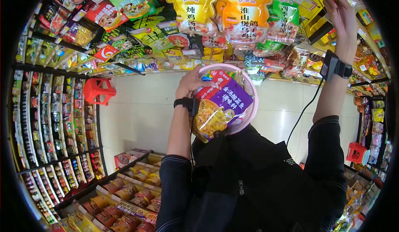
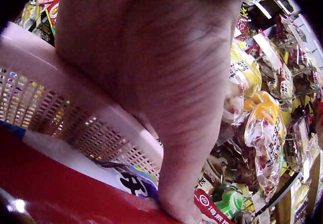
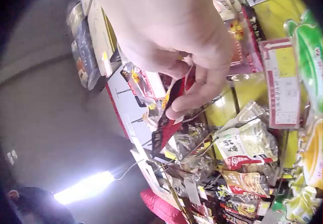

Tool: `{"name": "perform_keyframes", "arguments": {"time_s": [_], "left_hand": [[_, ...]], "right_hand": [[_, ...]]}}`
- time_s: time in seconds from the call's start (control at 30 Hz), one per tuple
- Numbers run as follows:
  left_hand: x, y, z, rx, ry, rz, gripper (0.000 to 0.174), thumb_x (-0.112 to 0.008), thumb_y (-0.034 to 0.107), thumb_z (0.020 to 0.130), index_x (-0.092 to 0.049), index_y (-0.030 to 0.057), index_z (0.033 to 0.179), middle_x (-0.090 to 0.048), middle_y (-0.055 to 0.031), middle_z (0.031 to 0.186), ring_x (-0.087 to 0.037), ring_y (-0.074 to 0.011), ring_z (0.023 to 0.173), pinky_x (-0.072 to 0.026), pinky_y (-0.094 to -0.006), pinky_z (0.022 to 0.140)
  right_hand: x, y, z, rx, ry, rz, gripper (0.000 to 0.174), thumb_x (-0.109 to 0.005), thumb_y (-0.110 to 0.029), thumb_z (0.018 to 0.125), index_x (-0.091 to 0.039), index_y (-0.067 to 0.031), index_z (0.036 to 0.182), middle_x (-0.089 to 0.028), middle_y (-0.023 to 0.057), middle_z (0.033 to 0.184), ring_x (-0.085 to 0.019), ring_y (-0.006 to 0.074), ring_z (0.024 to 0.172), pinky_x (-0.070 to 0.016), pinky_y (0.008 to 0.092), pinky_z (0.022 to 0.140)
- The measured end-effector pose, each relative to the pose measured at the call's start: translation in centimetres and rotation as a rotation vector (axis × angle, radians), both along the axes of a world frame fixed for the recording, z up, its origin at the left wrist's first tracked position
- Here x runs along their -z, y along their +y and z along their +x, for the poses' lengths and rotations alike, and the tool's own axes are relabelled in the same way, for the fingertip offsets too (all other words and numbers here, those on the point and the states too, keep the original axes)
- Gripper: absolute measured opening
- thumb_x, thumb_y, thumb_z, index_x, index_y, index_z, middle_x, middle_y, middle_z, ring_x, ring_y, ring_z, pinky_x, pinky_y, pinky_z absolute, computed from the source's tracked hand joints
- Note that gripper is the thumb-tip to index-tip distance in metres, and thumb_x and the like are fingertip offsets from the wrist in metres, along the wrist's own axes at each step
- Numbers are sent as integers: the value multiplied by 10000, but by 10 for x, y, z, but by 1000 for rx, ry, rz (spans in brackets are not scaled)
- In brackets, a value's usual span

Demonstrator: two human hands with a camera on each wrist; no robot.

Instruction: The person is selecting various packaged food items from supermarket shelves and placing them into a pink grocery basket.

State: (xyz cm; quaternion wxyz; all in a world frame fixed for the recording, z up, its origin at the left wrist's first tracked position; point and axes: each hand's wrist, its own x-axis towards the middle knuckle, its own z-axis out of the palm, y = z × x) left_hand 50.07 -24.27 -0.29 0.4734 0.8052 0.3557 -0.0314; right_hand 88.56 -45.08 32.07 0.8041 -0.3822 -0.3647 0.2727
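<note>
Along its left side, a pink plastic basket (image 1: 254, 91) is gripped by my left hand (image 1: 191, 83), the thumb reaching inside over a red packet (image 2: 60, 188). On top in the basket lies a purple and red seasoning packet (image 1: 232, 101) with a picture of yellow food on it. High at the right, my right hand (image 1: 343, 22) reaches up to the shelf display. In the right wrist view its thumb and fingers pinch a red and black packet (image 3: 164, 129) beside the hanging hooks; the fingers partly cover it.
Yellow, orange (image 1: 246, 18) and green soup-seasoning pouches hang in front of me. A price card (image 3: 283, 82) hangs beside the right hand. Red stools (image 1: 99, 91) stand on the tiled floor, one at each side. Behind me are shelves of tubs (image 1: 143, 176).
</note>
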Motion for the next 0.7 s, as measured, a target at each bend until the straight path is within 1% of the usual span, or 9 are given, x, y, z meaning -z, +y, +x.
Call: {"name": "perform_keyframes", "arguments": {"time_s": [0.07, 0.23, 0.3, 0.33, 0.37, 0.43, 0.53, 0.63, 0.7], "left_hand": [[6, -2, -3, -69, -81, 95, 878, -938, 548, 574, -614, 99, 1255, -723, -107, 982, -693, -258, 900, -519, -362, 786], [-14, -4, -5, -81, -40, 25, 875, -944, 520, 594, -605, 88, 1275, -724, -126, 1081, -691, -263, 995, -519, -370, 846], [-20, -4, -5, -68, -7, -26, 900, -940, 534, 606, -595, 83, 1304, -722, -145, 1171, -688, -278, 1083, -523, -382, 914], [-17, -2, -5, -66, -15, -18, 898, -938, 530, 611, -592, 83, 1309, -721, -147, 1175, -687, -281, 1085, -524, -382, 914], [-14, -2, -6, -61, -22, -11, 896, -937, 525, 615, -589, 83, 1313, -721, -148, 1178, -687, -283, 1088, -525, -381, 913], [-15, -1, -6, -50, -23, -23, 904, -935, 526, 619, -584, 79, 1323, -720, -150, 1182, -686, -283, 1090, -524, -381, 918], [-17, -1, -6, -50, -27, -25, 928, -930, 531, 626, -571, 68, 1346, -718, -155, 1193, -684, -284, 1097, -522, -380, 928], [-11, 3, -9, -47, 1, -25, 940, -926, 535, 636, -563, 58, 1360, -715, -159, 1202, -682, -283, 1103, -520, -378, 938], [-11, 3, -7, -30, 14, -21, 937, -923, 536, 642, -562, 55, 1360, -714, -159, 1204, -681, -282, 1105, -518, -377, 944]], "right_hand": [[25, -9, 43, -247, -104, 99, 396, -518, -135, 1049, -472, -4, 1419, -633, 107, 1208, -423, 48, 638, -409, 201, 624], [40, -12, 79, -621, -211, 311, 449, -432, -180, 1093, -397, -26, 1513, -495, 249, 1483, -433, 68, 626, -420, 202, 613], [0, 8, -29, 650, 18, -118, 441, -401, -199, 1103, -403, -38, 1514, -470, 297, 1490, -446, 98, 624, -427, 210, 614], [24, -24, 55, 160, -11, 12, 422, -387, -206, 1107, -436, -52, 1496, -436, 316, 1513, -483, 130, 633, -452, 217, 629], [38, -20, 80, 163, -9, 7, 422, -387, -206, 1107, -436, -52, 1496, -436, 316, 1513, -483, 130, 633, -452, 217, 629], [52, -11, 104, -559, -168, 351, 419, -368, -206, 1109, -439, 2, 1466, -492, 290, 1430, -483, 131, 615, -450, 222, 617], [23, -2, 59, -930, 80, 395, 437, -367, -208, 1101, -403, 69, 1438, -538, 234, 1303, -460, 120, 576, -440, 219, 606], [11, -3, 42, -854, -29, 393, 455, -381, -225, 1096, -397, 122, 1389, -542, 176, 1208, -420, 121, 531, -469, 243, 613], [7, -11, 28, -780, -154, 308, 456, -443, -248, 1077, -451, 72, 1401, -576, 148, 1268, -595, 141, 694, -546, 262, 738]]}}
